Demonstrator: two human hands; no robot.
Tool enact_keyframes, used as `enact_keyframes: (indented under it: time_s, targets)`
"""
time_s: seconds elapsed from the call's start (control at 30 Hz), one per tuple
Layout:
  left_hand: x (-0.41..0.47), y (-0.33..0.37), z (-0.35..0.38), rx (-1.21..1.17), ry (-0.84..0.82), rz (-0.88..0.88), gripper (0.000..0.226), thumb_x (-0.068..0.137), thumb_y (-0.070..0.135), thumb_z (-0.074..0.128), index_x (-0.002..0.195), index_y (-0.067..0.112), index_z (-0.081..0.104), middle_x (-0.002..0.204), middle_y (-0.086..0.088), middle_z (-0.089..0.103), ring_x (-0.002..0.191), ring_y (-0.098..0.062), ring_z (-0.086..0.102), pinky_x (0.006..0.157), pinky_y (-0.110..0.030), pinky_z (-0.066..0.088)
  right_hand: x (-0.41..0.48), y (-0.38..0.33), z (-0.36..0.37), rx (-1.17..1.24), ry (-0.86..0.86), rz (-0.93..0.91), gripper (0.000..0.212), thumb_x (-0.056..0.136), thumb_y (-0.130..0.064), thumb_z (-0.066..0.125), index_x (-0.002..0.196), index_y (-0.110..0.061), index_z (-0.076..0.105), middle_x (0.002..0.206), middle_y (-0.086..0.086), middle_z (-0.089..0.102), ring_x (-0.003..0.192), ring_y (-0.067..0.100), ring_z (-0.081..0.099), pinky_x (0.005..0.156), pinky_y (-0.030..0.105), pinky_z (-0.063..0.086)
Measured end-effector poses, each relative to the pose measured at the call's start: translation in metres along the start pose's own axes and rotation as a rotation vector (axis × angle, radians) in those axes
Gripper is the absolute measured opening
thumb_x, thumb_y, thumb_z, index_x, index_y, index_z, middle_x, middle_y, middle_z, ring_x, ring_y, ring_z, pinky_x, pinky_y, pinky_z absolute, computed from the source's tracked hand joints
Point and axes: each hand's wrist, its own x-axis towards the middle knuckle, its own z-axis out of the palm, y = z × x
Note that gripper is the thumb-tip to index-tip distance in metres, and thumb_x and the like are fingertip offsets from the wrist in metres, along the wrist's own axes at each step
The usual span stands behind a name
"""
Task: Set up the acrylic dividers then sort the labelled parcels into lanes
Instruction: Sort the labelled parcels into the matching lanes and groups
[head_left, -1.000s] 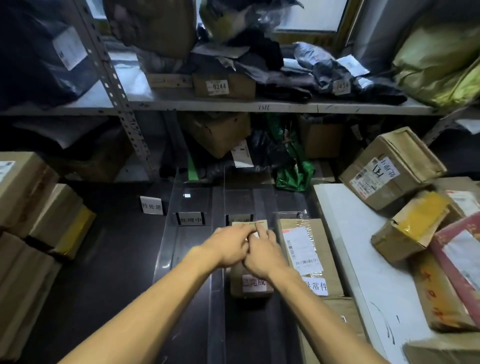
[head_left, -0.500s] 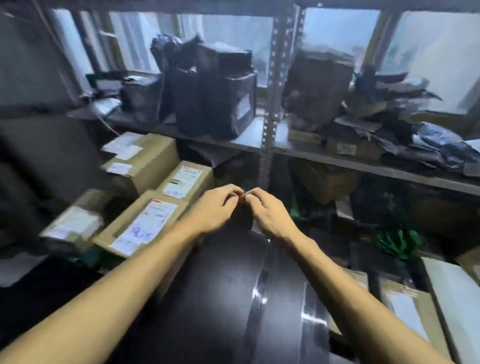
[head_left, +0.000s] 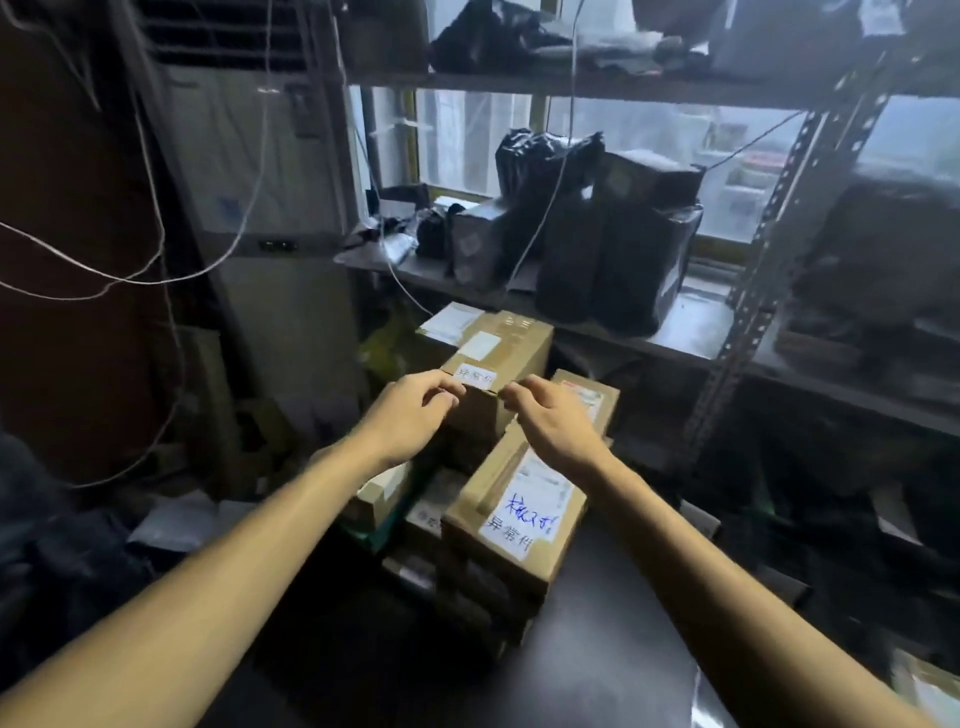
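A stack of brown cardboard parcels sits at the far left end of the dark table. The top parcel carries a small white handwritten label at its near edge. My left hand is at that parcel's near left corner, fingers loosely curled beside the label. My right hand is at its near right corner, fingers also loosely curled; neither hand plainly grips it. Below lies a longer parcel with a shipping label, blue handwriting and a white tag. No acrylic dividers are in view.
Another parcel lies behind my right hand, and smaller boxes are under my left wrist. A metal rack behind holds black-wrapped parcels. Loose cables hang at the left before a tall grey unit.
The view has swung left and up, away from the lanes to the parcel stack. My hands, pressed together on a box before, have parted and reached the top parcel's near edge.
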Motion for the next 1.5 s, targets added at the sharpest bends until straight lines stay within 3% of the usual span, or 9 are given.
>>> enact_keyframes:
  time_s: [0.17, 0.3, 0.43, 0.67, 0.77, 1.0, 1.2, 1.37, 1.5]
  targets:
    - [0.051, -0.039, 0.007, 0.014, -0.018, -0.006, 0.025, 0.098, 0.013, 0.049, 0.113, 0.021, 0.067, 0.112, 0.004, 0.066, 0.106, -0.012, 0.060, 0.091, -0.026, 0.044, 0.052, 0.025, 0.027, -0.002, 0.081, 0.111, 0.035, 0.101, -0.041, 0.045, 0.125, -0.017, 0.056, 0.112, -0.004, 0.061, 0.097, 0.011, 0.057, 0.076, 0.026, 0.046]
    - [0.109, -0.067, 0.022, 0.001, -0.025, -0.035, 0.029, 0.098, 0.020, 0.051, 0.126, 0.023, 0.059, 0.121, 0.005, 0.054, 0.109, -0.011, 0.055, 0.091, -0.023, 0.039, 0.102, 0.054, 0.044, 0.108, 0.191, 0.253, 0.044, 0.099, -0.037, 0.050, 0.136, -0.014, 0.045, 0.129, 0.005, 0.060, 0.111, 0.020, 0.059, 0.096, 0.045, 0.052]
    - [0.162, -0.078, 0.044, -0.118, -0.102, -0.195, 0.043, 0.100, 0.035, 0.049, 0.141, 0.022, 0.047, 0.133, 0.005, 0.053, 0.121, -0.015, 0.052, 0.103, -0.034, 0.042, 0.142, 0.077, 0.061, 0.197, 0.252, 0.396, 0.039, 0.096, -0.033, 0.051, 0.128, -0.011, 0.049, 0.126, 0.009, 0.061, 0.114, 0.027, 0.059, 0.098, 0.051, 0.048]
    - [0.212, -0.083, 0.064, -0.147, -0.160, -0.320, 0.029, 0.097, 0.040, 0.043, 0.110, 0.023, 0.061, 0.114, -0.005, 0.067, 0.106, -0.026, 0.058, 0.092, -0.037, 0.045, 0.176, 0.090, 0.083, 0.307, 0.288, 0.535, 0.051, 0.096, -0.048, 0.043, 0.137, -0.017, 0.042, 0.128, 0.008, 0.062, 0.113, 0.029, 0.062, 0.101, 0.048, 0.047]
    - [0.223, -0.077, 0.062, -0.103, -0.182, -0.342, 0.031, 0.094, 0.051, 0.040, 0.108, 0.027, 0.053, 0.121, -0.007, 0.060, 0.119, -0.031, 0.050, 0.104, -0.045, 0.039, 0.180, 0.086, 0.086, 0.430, 0.328, 0.565, 0.046, 0.098, -0.046, 0.043, 0.135, -0.019, 0.044, 0.126, 0.008, 0.064, 0.114, 0.029, 0.062, 0.103, 0.050, 0.046]
    - [0.235, -0.051, 0.038, -0.209, -0.201, -0.187, 0.031, 0.095, 0.045, 0.043, 0.108, 0.018, 0.046, 0.121, -0.012, 0.057, 0.115, -0.032, 0.050, 0.098, -0.043, 0.041, 0.172, 0.039, 0.075, 0.691, 0.503, 0.421, 0.022, 0.101, -0.035, 0.048, 0.120, -0.026, 0.048, 0.123, 0.006, 0.065, 0.111, 0.022, 0.066, 0.101, 0.044, 0.051]
    - [0.222, -0.034, 0.031, -0.277, -0.279, -0.080, 0.032, 0.093, 0.049, 0.045, 0.103, 0.019, 0.044, 0.113, -0.007, 0.052, 0.106, -0.027, 0.052, 0.085, -0.039, 0.043, 0.140, 0.023, 0.068, 0.757, 0.660, 0.356, 0.043, 0.094, -0.022, 0.061, 0.134, -0.019, 0.045, 0.115, 0.008, 0.070, 0.102, 0.027, 0.071, 0.091, 0.044, 0.057]
    - [0.195, -0.013, 0.043, -0.492, -0.536, -0.115, 0.057, 0.076, 0.057, 0.053, 0.117, 0.017, 0.050, 0.109, -0.006, 0.062, 0.093, -0.021, 0.063, 0.070, -0.033, 0.048, 0.091, 0.026, 0.046, 0.750, 0.806, 0.339, 0.036, 0.090, -0.015, 0.065, 0.125, -0.022, 0.057, 0.111, 0.005, 0.073, 0.105, 0.029, 0.070, 0.096, 0.049, 0.054]
    - [0.161, 0.009, 0.078, -0.904, -1.002, -0.256, 0.052, 0.097, 0.040, 0.048, 0.136, 0.006, 0.054, 0.126, -0.023, 0.065, 0.115, -0.039, 0.063, 0.102, -0.050, 0.049, 0.034, 0.035, 0.023, 0.732, 0.852, 0.338, 0.035, 0.089, -0.015, 0.068, 0.121, -0.026, 0.057, 0.106, 0.004, 0.073, 0.098, 0.027, 0.072, 0.086, 0.042, 0.059]
